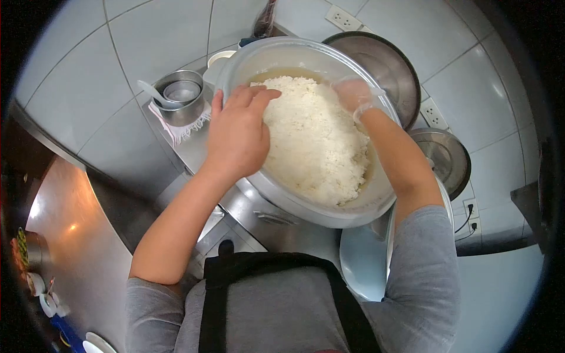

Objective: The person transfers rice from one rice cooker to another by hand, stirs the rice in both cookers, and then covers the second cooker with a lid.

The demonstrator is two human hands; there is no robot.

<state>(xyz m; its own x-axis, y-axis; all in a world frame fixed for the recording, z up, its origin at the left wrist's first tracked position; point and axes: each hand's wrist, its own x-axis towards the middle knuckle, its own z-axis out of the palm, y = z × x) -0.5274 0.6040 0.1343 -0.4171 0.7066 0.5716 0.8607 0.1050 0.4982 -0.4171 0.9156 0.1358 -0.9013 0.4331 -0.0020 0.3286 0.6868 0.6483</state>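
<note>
A large pale plastic tub [306,216] holds a broad mound of white, crumbly, rice-like grains [312,141], with cloudy liquid around its edge. My left hand [238,129] is bare and lies over the tub's left rim, its fingers stretched apart and reaching just inside. Across the mound, my right hand [353,95] wears a clear plastic glove and is inside the tub by the far right wall. Its fingers are blurred, and I cannot make out whether they hold any grains.
A steel pot [187,112] with a smaller bowl and a white-handled utensil stands on a cloth [179,130] to the left. Round dark-rimmed lids [376,67] lean at the wall. Wall sockets [343,19] are behind. A steel counter [76,235] curves along the left.
</note>
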